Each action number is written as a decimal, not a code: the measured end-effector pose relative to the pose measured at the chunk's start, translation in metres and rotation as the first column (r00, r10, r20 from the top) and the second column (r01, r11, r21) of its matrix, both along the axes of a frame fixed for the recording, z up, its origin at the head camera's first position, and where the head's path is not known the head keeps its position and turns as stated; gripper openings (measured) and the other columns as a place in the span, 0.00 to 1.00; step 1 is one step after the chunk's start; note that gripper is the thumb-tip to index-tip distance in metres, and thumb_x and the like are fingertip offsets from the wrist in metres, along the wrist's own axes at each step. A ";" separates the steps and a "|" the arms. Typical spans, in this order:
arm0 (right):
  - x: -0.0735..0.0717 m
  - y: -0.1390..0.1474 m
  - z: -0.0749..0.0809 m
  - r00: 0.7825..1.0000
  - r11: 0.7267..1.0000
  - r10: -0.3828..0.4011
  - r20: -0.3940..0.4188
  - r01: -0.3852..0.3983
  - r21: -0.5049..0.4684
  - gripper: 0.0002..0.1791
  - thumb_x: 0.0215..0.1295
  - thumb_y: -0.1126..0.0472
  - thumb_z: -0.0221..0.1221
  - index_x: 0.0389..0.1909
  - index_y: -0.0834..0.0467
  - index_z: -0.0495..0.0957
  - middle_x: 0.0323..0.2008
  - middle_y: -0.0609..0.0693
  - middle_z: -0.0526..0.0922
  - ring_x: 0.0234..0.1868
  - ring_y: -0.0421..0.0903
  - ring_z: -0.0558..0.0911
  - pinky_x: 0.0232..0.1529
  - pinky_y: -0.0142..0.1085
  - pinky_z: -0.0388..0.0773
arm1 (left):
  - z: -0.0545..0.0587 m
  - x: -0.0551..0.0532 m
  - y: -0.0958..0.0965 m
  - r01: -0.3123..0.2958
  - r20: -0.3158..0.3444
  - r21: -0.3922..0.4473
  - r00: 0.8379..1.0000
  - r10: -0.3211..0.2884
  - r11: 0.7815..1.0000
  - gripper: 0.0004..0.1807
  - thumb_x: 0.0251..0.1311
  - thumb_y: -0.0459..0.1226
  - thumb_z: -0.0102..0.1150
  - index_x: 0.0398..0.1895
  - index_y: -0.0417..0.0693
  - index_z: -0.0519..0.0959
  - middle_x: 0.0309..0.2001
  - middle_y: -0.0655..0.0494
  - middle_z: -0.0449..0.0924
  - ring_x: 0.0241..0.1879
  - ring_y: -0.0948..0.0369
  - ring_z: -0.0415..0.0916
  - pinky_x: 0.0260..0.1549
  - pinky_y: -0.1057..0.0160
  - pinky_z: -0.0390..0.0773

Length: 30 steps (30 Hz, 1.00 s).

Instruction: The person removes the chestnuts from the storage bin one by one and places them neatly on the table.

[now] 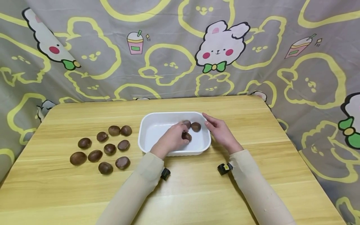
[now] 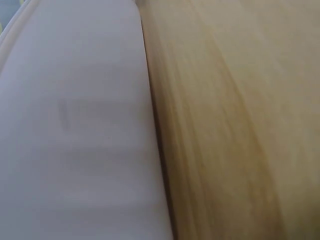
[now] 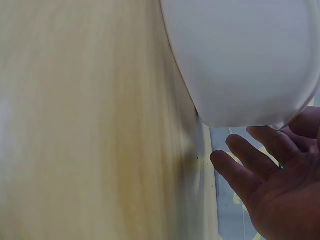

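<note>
My left hand reaches down into a white rectangular container and holds a brown chestnut between thumb and fingers, low near the container floor. Two more chestnuts lie beyond it, one chestnut fully visible and the other chestnut partly behind my fingers. At the container's right end, my right hand touches the rim with its fingers extended. From the right wrist view, the fingers are loosely spread beside the outer wall. The left wrist view has only the container's side and the tabletop, without the hand.
Left of the container, several chestnuts are scattered on the wooden table. A patterned grey curtain hangs behind the table and along its sides. Small black devices are strapped at both wrists.
</note>
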State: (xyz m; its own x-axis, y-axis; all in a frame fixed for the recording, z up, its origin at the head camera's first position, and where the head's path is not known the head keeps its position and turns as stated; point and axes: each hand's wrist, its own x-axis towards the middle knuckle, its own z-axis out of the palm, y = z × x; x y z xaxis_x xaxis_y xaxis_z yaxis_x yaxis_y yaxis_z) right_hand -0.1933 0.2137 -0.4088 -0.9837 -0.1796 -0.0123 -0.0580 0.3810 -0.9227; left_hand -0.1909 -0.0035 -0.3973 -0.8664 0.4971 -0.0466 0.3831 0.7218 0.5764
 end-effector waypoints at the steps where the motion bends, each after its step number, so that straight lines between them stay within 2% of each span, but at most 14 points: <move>1: 0.000 0.000 0.000 1.000 1.000 -0.001 -0.001 0.001 -0.001 0.24 0.78 0.58 0.49 0.71 0.56 0.65 0.69 0.54 0.67 0.69 0.49 0.65 0.65 0.42 0.64 | 0.000 0.000 0.000 0.000 0.000 0.004 1.000 0.000 1.000 0.15 0.56 0.33 0.70 0.45 0.38 0.80 0.53 0.47 0.76 0.52 0.52 0.74 0.55 0.57 0.72; 7: 0.000 0.000 0.000 1.000 1.000 0.003 -0.004 -0.003 0.000 0.24 0.78 0.58 0.49 0.71 0.56 0.65 0.69 0.54 0.67 0.68 0.50 0.66 0.65 0.42 0.65 | -0.002 -0.001 0.000 0.010 -0.017 0.036 1.000 -0.009 0.999 0.12 0.54 0.32 0.70 0.41 0.40 0.81 0.46 0.50 0.80 0.46 0.54 0.76 0.51 0.58 0.74; 13: 0.000 0.000 0.001 1.000 1.000 0.003 -0.002 -0.003 0.001 0.24 0.78 0.58 0.49 0.71 0.56 0.65 0.69 0.54 0.67 0.68 0.50 0.66 0.65 0.42 0.65 | 0.001 0.000 -0.002 0.007 -0.024 0.054 1.000 -0.006 0.998 0.12 0.53 0.33 0.72 0.40 0.40 0.82 0.43 0.51 0.79 0.44 0.55 0.75 0.49 0.59 0.74; 19: 0.001 0.000 0.002 1.000 1.000 0.002 0.007 -0.002 -0.001 0.24 0.78 0.58 0.49 0.71 0.56 0.65 0.69 0.54 0.66 0.68 0.50 0.66 0.65 0.43 0.65 | 0.011 0.003 -0.010 -0.004 -0.009 0.158 1.000 0.005 0.987 0.09 0.52 0.33 0.73 0.36 0.44 0.83 0.38 0.55 0.77 0.39 0.58 0.76 0.44 0.62 0.75; 22: 0.001 0.000 0.002 1.000 1.000 0.002 0.011 -0.002 0.000 0.24 0.78 0.58 0.49 0.71 0.56 0.65 0.69 0.54 0.66 0.69 0.50 0.65 0.66 0.43 0.64 | 0.015 0.005 -0.017 -0.005 0.002 0.257 1.000 0.004 0.966 0.11 0.51 0.32 0.74 0.37 0.43 0.84 0.38 0.56 0.77 0.40 0.60 0.77 0.43 0.65 0.77; 26: 0.001 0.000 0.002 1.000 1.000 -0.001 0.011 0.001 -0.004 0.24 0.78 0.58 0.49 0.71 0.56 0.65 0.69 0.54 0.66 0.69 0.50 0.65 0.66 0.43 0.63 | 0.019 0.009 -0.028 -0.012 0.039 0.388 0.999 -0.003 0.922 0.12 0.52 0.31 0.74 0.40 0.42 0.84 0.39 0.57 0.78 0.43 0.60 0.77 0.43 0.68 0.79; 30: 0.001 0.001 0.001 1.000 1.000 -0.002 0.008 0.002 -0.002 0.24 0.78 0.58 0.49 0.71 0.56 0.65 0.69 0.54 0.66 0.69 0.50 0.65 0.66 0.43 0.64 | 0.024 0.014 -0.041 -0.015 0.033 0.458 0.999 0.000 0.889 0.13 0.53 0.31 0.73 0.42 0.41 0.84 0.40 0.57 0.78 0.44 0.60 0.78 0.43 0.67 0.80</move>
